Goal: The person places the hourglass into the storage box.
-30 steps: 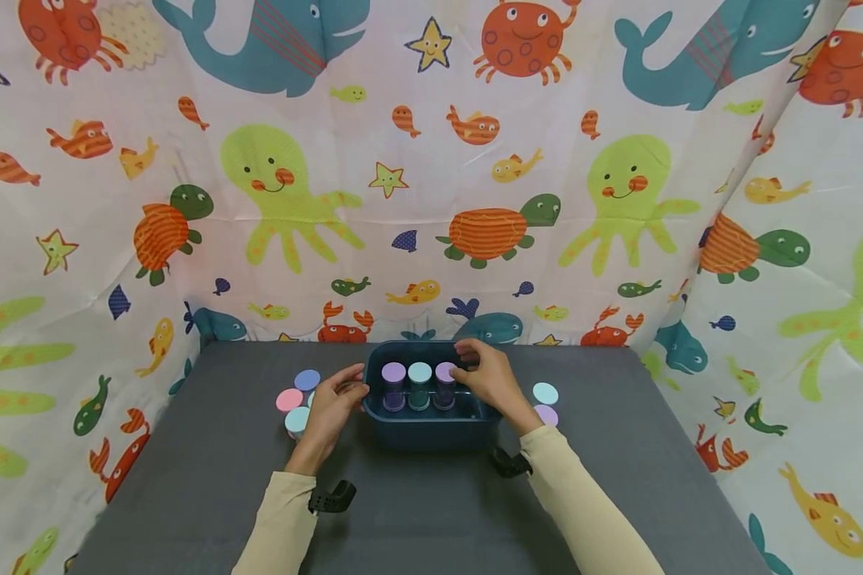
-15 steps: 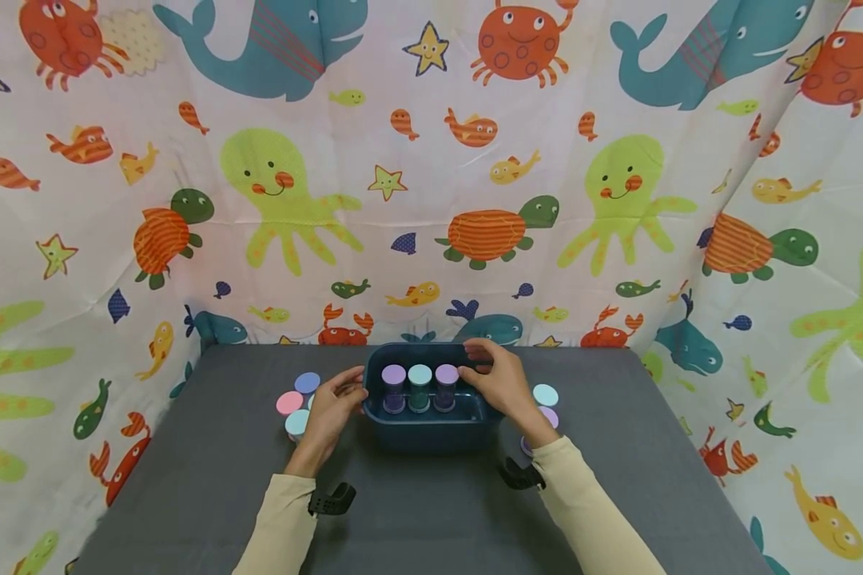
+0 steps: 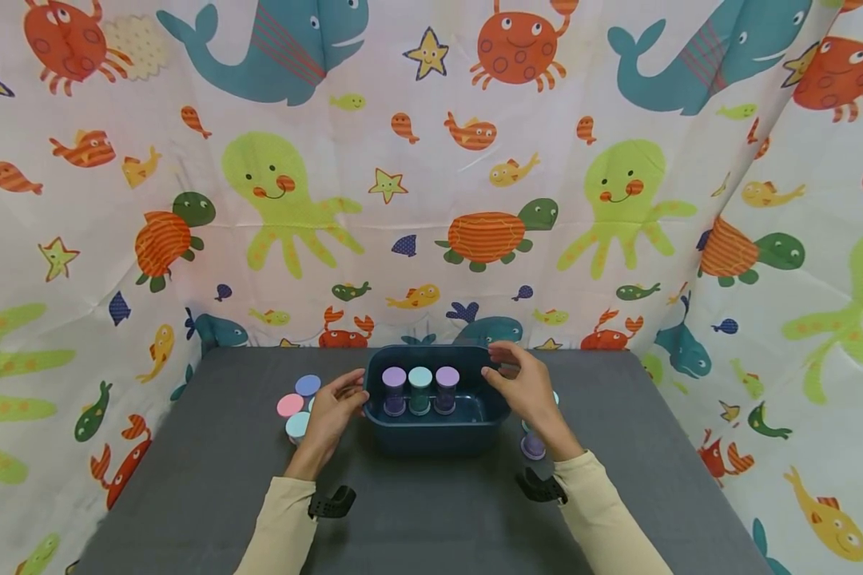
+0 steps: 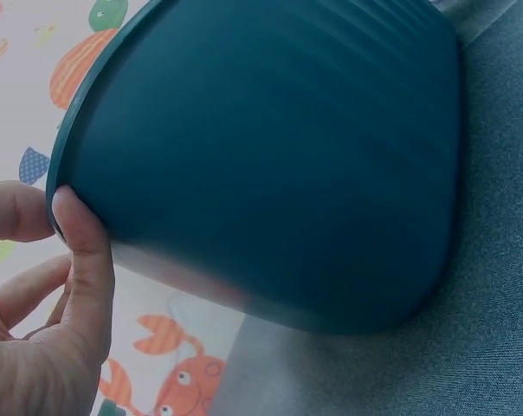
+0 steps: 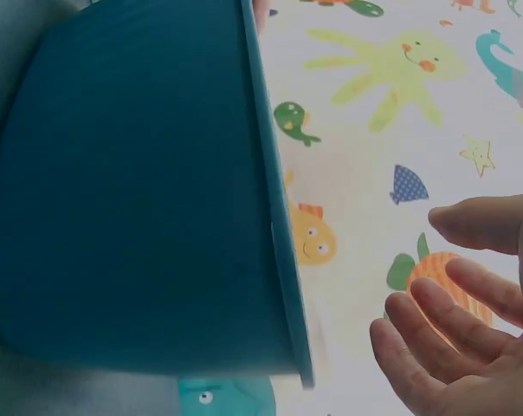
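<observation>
A dark blue plastic bin [image 3: 431, 438] stands on the table. Along its left part stand three small lidded jars in a row: one with a purple lid [image 3: 393, 377], one with a pale blue lid [image 3: 420, 375] and another with a purple lid [image 3: 447, 376]. My left hand [image 3: 328, 419] pinches the bin's rim at the left end; the left wrist view shows the thumb [image 4: 86, 251] against the outer wall. Above the bin's right end, my right hand [image 3: 526, 391] holds nothing. Its fingers are spread and loosely bent, apart from the rim in the right wrist view.
Left of the bin are several jars, including a blue-lidded one [image 3: 308, 385], a pink-lidded one [image 3: 290, 405] and a pale-blue-lidded one [image 3: 298, 425]. Right of it, a purple jar [image 3: 533, 446] and others sit partly behind my right hand. A printed curtain [image 3: 431, 303] backs the table.
My right hand has let go of the right purple-lidded jar and moved right, to the bin's right end. The jar stays standing in the bin. My left hand keeps its place on the rim.
</observation>
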A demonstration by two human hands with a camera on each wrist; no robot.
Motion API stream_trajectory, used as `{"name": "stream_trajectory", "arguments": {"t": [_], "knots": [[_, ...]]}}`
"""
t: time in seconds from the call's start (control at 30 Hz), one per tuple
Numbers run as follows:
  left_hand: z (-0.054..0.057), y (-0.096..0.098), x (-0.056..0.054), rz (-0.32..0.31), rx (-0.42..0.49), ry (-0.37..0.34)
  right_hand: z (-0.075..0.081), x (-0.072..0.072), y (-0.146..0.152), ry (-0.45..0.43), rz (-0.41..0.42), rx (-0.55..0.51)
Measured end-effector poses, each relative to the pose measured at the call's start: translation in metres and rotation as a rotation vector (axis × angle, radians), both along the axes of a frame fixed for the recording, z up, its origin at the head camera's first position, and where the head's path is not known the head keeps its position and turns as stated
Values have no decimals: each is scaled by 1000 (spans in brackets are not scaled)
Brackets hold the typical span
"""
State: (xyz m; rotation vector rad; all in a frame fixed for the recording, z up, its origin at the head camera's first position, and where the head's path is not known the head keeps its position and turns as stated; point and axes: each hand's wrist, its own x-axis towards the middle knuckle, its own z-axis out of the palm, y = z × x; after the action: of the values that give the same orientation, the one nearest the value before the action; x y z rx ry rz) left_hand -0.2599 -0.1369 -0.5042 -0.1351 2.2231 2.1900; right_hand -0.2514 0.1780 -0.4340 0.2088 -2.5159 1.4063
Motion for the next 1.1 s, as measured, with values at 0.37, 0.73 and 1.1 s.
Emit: {"name": "stream_trajectory", "arguments": {"t": [0.37,0.73,1.1], "knots": [[-4,-2,0,-6,-15,-13,-11,12,26,49,-39,-31],[-3,-1,-1,-1,-11,-22,-13,23,48,100,-106,-39],[-3,0,-4,5,9,-24,-35,24,70,112,-181,-67]]}}
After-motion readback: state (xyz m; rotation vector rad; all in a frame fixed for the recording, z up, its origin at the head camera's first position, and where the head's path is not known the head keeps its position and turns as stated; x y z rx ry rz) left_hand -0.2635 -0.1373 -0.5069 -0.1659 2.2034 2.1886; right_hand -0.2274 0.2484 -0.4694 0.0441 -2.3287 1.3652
